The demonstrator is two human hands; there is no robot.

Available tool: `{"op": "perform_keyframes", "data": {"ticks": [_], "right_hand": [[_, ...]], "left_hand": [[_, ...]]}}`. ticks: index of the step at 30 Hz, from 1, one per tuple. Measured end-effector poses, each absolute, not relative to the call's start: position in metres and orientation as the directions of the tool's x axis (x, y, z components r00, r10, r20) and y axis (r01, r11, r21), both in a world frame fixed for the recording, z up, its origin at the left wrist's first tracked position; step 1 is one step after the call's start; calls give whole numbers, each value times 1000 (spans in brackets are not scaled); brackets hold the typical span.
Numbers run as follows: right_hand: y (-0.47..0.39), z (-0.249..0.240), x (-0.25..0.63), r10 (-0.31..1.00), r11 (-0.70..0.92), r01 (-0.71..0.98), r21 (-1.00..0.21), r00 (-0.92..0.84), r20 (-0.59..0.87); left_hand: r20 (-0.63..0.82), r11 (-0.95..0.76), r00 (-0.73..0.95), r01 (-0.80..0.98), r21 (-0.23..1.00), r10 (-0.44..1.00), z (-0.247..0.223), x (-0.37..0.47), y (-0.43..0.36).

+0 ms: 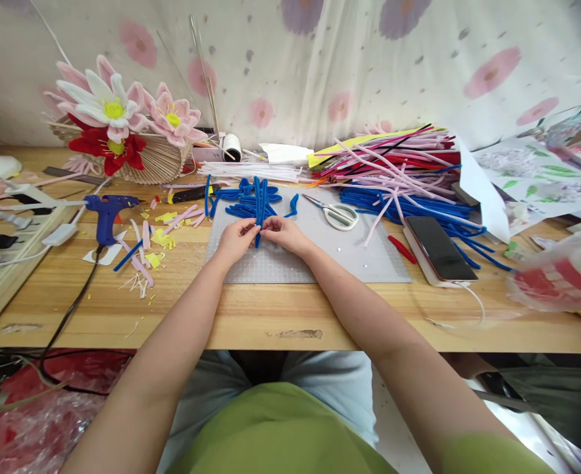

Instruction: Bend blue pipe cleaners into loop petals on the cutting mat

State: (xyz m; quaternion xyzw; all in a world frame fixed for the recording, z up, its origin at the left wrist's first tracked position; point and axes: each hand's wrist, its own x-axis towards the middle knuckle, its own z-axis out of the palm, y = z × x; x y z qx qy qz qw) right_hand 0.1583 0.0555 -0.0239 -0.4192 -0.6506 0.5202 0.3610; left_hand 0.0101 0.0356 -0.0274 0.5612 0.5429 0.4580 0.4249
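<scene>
Over the grey cutting mat (290, 266), my left hand (238, 238) and my right hand (283, 234) meet with fingers pinched. Between them they hold a blue pipe cleaner piece (260, 201), standing upright in the view and seemingly made of strands side by side. Its lower end pokes out below my fingertips. Just beyond lie several bent and looped blue pipe cleaner pieces (238, 194). One short blue curved piece (293, 205) rests apart, to the right. White-handled scissors (340, 216) lie on the mat right of my right hand.
At left are a blue glue gun (106, 214), yellow and pink scraps (159, 240) and pipe cleaner flowers (115, 108). A bundle of coloured pipe cleaners (399, 158) fills the back right. A phone (441, 249) and a bagged cup (561, 273) sit at right.
</scene>
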Motion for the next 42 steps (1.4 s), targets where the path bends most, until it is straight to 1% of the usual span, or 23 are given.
{"op": "perform_keyframes", "data": {"ticks": [5, 10, 12, 17, 20, 23, 26, 31, 34, 37, 40, 42], "right_hand": [[57, -25, 158, 928, 111, 159, -981, -370, 45], [55, -27, 157, 930, 142, 172, -975, -359, 72], [54, -26, 157, 924, 162, 139, -977, -370, 101], [52, -24, 157, 916, 163, 41, -986, -377, 136], [50, -22, 158, 906, 153, 12, -988, -402, 135], [46, -19, 161, 904, 136, -10, -991, -407, 128], [44, -17, 163, 911, 126, -14, -992, -395, 121], [47, -22, 161, 903, 166, -17, -986, -398, 159], [52, -29, 161, 914, 238, 61, -969, -352, 202], [54, -31, 164, 941, 293, 238, -926, -243, 235], [55, -25, 168, 956, 293, 456, -841, -157, 248], [57, -18, 169, 955, 291, 601, -745, -138, 261]], "left_hand": [[86, -94, 42, 274, 957, 995, -33, 7, 37], [165, -157, 7, 349, 924, 986, -35, 6, 38], [147, -137, -7, 322, 937, 989, -31, 8, 37], [40, -28, -70, 166, 986, 997, -21, 14, 34], [71, -48, -121, 177, 983, 990, -23, 12, 36], [124, -83, -213, 191, 978, 969, -25, 8, 40], [122, -78, -308, 153, 985, 944, -25, 4, 42], [100, -63, -324, 123, 990, 941, -23, 2, 43], [107, -77, -352, 97, 992, 930, -21, -1, 44], [93, -81, -404, 45, 996, 910, -17, -5, 45], [80, -82, -444, 16, 997, 892, -14, -10, 46], [80, -84, -461, 12, 996, 884, -14, -12, 47]]}}
